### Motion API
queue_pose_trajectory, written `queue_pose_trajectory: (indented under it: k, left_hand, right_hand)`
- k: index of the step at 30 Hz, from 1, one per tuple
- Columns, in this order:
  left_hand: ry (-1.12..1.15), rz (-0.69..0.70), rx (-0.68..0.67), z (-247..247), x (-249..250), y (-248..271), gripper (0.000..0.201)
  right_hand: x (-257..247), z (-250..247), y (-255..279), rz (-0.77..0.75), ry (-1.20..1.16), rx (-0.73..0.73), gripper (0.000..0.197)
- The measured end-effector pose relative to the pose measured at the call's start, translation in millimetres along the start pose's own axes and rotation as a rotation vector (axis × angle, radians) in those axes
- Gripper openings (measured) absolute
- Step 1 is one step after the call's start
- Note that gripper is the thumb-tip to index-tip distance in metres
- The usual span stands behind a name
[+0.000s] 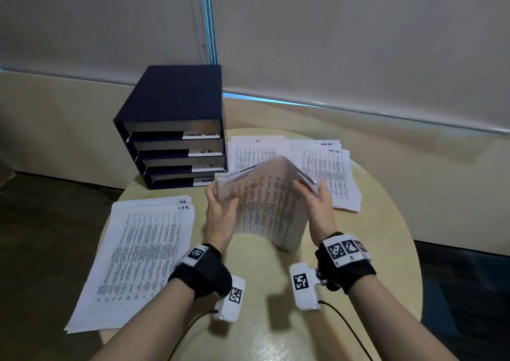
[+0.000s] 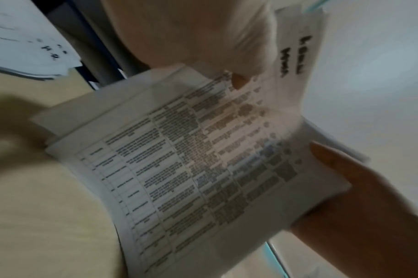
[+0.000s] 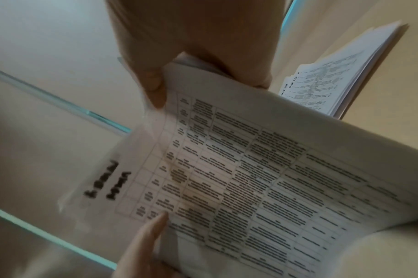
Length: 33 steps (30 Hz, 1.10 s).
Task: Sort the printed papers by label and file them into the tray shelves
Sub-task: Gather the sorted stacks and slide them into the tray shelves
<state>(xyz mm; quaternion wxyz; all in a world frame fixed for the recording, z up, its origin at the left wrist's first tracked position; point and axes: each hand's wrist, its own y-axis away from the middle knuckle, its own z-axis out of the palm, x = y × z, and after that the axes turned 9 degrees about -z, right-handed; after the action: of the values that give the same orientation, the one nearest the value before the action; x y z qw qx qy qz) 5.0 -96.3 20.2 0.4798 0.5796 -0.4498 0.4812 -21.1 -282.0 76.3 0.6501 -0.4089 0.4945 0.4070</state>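
Gripping a thick sheaf of white printed papers (image 1: 269, 203) by its two upper corners, the left hand (image 1: 220, 211) and right hand (image 1: 317, 206) stand it on its lower edge near the middle of the round pale wooden table (image 1: 262, 319), probably to square the sheets before filing; a handwritten label shows at its top in the wrist views, too blurred to read. A dark blue four-shelf paper tray (image 1: 176, 128), its shelves tagged, sits at the table's far left edge. Sorted piles lie flat around the sheaf: an H.R stack (image 1: 138, 250) at the left edge, an I.T stack (image 1: 255, 150) behind, and a TASK LIST stack (image 1: 334, 172) toward the far right edge
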Motion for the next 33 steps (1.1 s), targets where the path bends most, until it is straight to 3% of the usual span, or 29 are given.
queue_pose_trajectory:
  k: [3,5,7,10,14,18,23,26,30,33]
  left_hand:
    - [0.147,-0.135,-0.091,-1,0,-6,0.043]
    - [0.207,-0.202,-0.105,0,-5,-6,0.039]
    - [0.223,-0.252,-0.076,3,-15,-7,0.043]
    - [0.206,-0.261,-0.033,6,-23,-6,0.033]
    - [0.186,-0.283,-0.046,7,-35,-10,0.055]
    - [0.159,-0.334,-0.060,4,-48,-17,0.047]
    - [0.118,-0.304,-0.113,-5,-50,-22,0.053]
    - [0.130,-0.281,-0.156,-6,-38,-18,0.059]
    - [0.099,-0.274,-0.198,-5,-45,-21,0.055]
    - [0.093,-0.278,-0.177,-2,-43,-21,0.056]
  right_hand:
    - [-6,1,-6,-0.083,0.058,0.095,0.034]
    - [-10,4,-4,-0.314,0.291,0.119,0.046]
    - [-9,3,-3,-0.558,0.554,0.056,0.061]
    - [-11,1,-1,-0.681,0.868,-0.065,0.060]
    - [-8,-3,0,-0.655,0.908,-0.039,0.045]
    - [-6,-2,-4,-0.604,0.756,0.018,0.041]
    - [-12,-8,-2,-0.569,0.944,-0.128,0.069]
    - [-10,-8,-3,-0.572,0.954,-0.060,0.059]
    - [-5,-2,-6,-0.564,0.723,0.037,0.040]
    - [-5,-1,-9,-0.322,0.384,0.079,0.039]
